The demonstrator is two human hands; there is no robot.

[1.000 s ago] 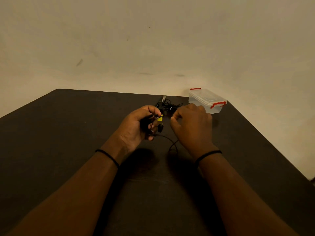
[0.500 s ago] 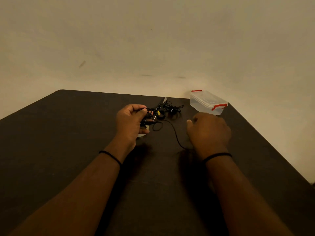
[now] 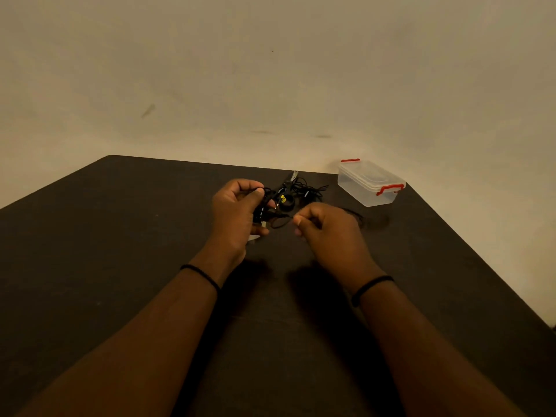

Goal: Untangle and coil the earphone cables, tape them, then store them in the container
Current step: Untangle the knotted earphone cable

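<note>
Between the two hands, a black earphone cable (image 3: 278,218) runs as a short strand with a small loop sagging under it. The left hand (image 3: 237,215) has its fingers curled round a bundle of this cable, the thumb laid over the top, so that dark coils bulge out on the side facing the other hand. The right hand (image 3: 326,228) pinches the strand's free end between thumb and forefinger, its remaining fingers folded in toward the palm; a further length of cable appears to trail off behind its knuckles, though the dim light makes that hard to follow.

Just beyond the left hand's grip, a roll of black tape (image 3: 285,203) lies flat on the dark table (image 3: 120,251), with a small yellow tag showing beside it. Behind the roll sits a loose tangle of more black cables (image 3: 307,191), and something pale and metallic pokes out at the tangle's far edge; what it is cannot be told. Farther out from the right hand's grip, near the table's far corner, stands a clear plastic container (image 3: 368,185), its lid on and its red clips showing at both ends. Each wrist carries a thin black band.
</note>
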